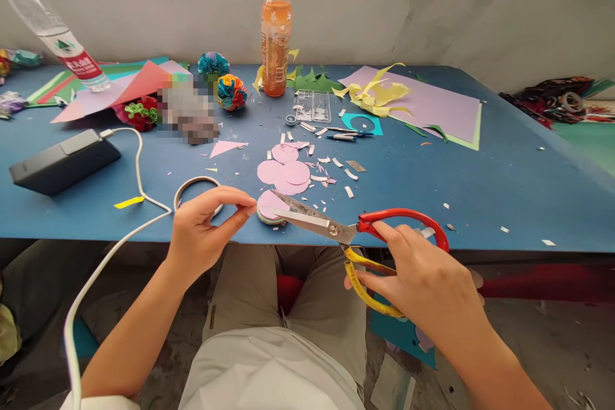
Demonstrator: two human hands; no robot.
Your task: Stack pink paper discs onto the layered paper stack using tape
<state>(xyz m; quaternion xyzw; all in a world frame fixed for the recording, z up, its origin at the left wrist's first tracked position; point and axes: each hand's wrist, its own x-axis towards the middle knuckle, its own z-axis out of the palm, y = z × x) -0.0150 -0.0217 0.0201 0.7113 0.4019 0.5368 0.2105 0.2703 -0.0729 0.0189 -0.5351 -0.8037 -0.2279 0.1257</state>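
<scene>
With scissors (333, 230) clamped in the right hand (425, 275), blades (307, 220) are best kept off the left hand (199, 225), fingertips (248, 200) pinched together, tbh.

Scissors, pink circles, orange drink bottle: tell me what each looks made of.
Scissors: blades likely steel, from their grey metallic sheen; red and yellow grips perhaps plastic-covered, judging by the solid colour. Pink circles: matt paper or thin card, being flat with crisp edges. Orange drink bottle: probably clear, glossy plastic; the liquid shows through.

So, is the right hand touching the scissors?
Touching: the head view shows the right hand holding the scissors by their red and yellow handles.
</scene>
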